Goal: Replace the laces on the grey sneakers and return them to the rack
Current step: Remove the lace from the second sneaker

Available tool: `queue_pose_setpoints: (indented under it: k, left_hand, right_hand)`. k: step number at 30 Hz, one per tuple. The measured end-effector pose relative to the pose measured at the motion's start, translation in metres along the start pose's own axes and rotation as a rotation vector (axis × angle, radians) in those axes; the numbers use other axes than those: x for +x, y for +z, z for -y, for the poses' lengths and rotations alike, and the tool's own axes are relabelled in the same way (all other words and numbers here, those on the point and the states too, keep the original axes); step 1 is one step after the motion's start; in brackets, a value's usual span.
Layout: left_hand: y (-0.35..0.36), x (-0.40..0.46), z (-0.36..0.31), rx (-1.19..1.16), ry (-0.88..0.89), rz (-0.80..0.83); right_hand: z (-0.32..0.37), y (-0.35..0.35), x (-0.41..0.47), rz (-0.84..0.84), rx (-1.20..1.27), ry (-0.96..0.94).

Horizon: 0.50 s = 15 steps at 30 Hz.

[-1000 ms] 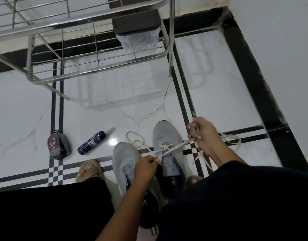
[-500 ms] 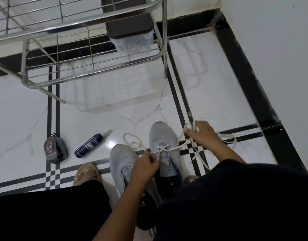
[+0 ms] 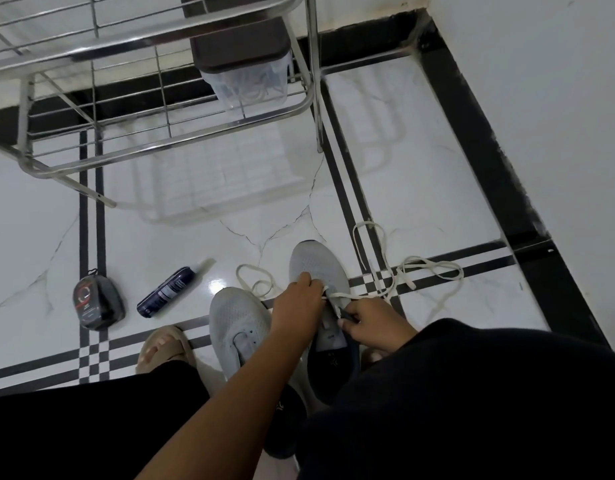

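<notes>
Left hand [image 3: 294, 304] pinches the white lace [image 3: 337, 295] at the right grey sneaker [image 3: 321, 271]; right hand [image 3: 370, 323] pinches its tip. Risk: slack trailing far right could twist or skip an eyelet.

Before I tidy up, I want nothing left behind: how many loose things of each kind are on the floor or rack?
Grey sneakers: 2
White laces: 2
Spray can: 1
Dark pouch: 1
Lidded clear box on the rack: 1
Total: 7
</notes>
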State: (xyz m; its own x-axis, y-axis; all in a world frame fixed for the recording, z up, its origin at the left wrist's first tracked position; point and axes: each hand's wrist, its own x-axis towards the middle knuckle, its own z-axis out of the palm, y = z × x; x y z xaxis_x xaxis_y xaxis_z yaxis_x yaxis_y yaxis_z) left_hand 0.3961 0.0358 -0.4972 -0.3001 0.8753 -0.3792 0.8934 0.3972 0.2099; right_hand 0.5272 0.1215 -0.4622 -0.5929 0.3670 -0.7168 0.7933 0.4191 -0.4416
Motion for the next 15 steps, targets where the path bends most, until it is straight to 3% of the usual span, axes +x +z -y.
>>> queue_pose_setpoints:
  k: [3,6,8,10,12,14,15]
  left_hand:
    - [0.007,0.004,0.003,-0.071,-0.035,0.043]
    - [-0.013,0.007,0.016,-0.729,-0.394,0.004]
    - [-0.018,0.003,0.03,-1.079,-0.576,0.107]
    - [-0.021,-0.003,0.034,-0.699,-0.413,0.283]
    - [-0.013,-0.006,0.035,-0.247,-0.165,0.088]
    - [-0.009,-0.007,0.024,-0.171,-0.029,-0.141]
    - [-0.007,-0.006,0.016,-0.138,0.012,-0.178]
  right_hand:
    - [-0.005,0.001,0.002,0.005,0.055,0.038]
    - [-0.013,0.004,0.001,0.025,0.194,0.092]
    - [-0.016,0.005,0.0,-0.008,0.265,0.103]
    - [-0.015,0.004,0.002,0.024,0.211,0.073]
    - [-0.008,0.0,0.004,0.078,0.127,0.068]
    - [-0.007,-0.001,0.006,0.08,0.086,0.071]
    - [-0.006,-0.001,0.006,0.078,0.068,0.071]
